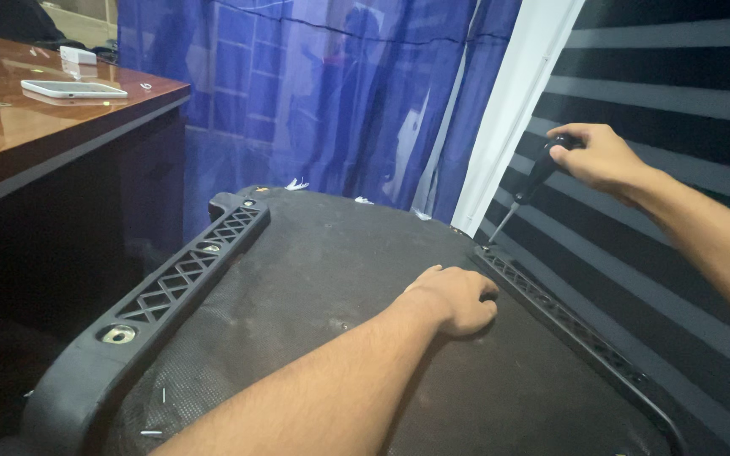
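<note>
Your right hand (601,158) is wrapped around the black handle of a screwdriver (532,184), and your fingers hide the top of that handle. The thin shaft slants down and left, with its tip at the upper end of the right bracket (551,308); the screw there is too small to make out. Your left hand (460,297) rests knuckles up on the black chair seat (314,279), fingers curled under and holding nothing, just beside that bracket. The fingertips are tucked out of sight.

The seat lies upside down in front of you, its mesh underside dusty, its near edge cut off by the frame. The right bracket runs off toward the lower right corner. On the far side, the left bracket (162,295), with lattice cut-outs, shows a metal screw hole near its lower end.

Behind the seat hangs a blue curtain (314,84), and beside it a white strip meets a dark striped wall. At upper left, a brown worktop (10,127) carries a white phone (73,89) and a small white box, with a clear object cut off at the edge.
</note>
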